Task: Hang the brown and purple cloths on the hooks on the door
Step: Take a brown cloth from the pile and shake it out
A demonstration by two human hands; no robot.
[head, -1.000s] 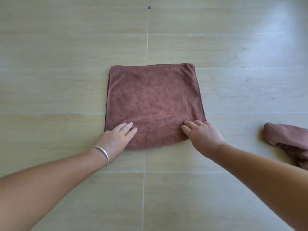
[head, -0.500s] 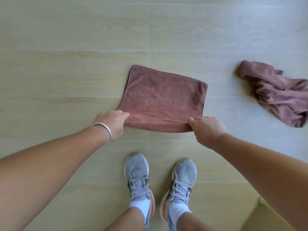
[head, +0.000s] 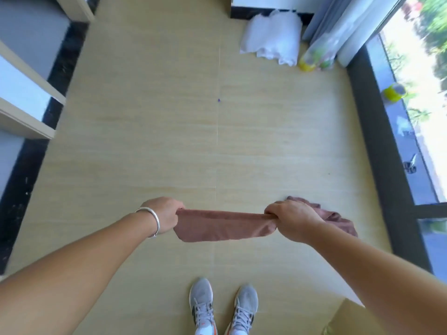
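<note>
Left hand (head: 167, 215) and right hand (head: 291, 220) are each clamping curled fingers on an end of the brown cloth (head: 223, 226), holding it taut above the floor (head: 157, 141), likely for hanging; purple cloth (head: 338, 220) is lying crumpled beyond the right wrist.

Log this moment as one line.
left hand: grips brown cloth | right hand: grips it | second cloth: crumpled on floor

One head-worn wide-angle view looks steeply down from standing height at the floor (head: 150, 146). Both arms reach forward from the bottom edge, shoes (head: 222, 305) directly below. A window (head: 416, 97) borders the right edge, shelves (head: 26, 93) the left.
</note>
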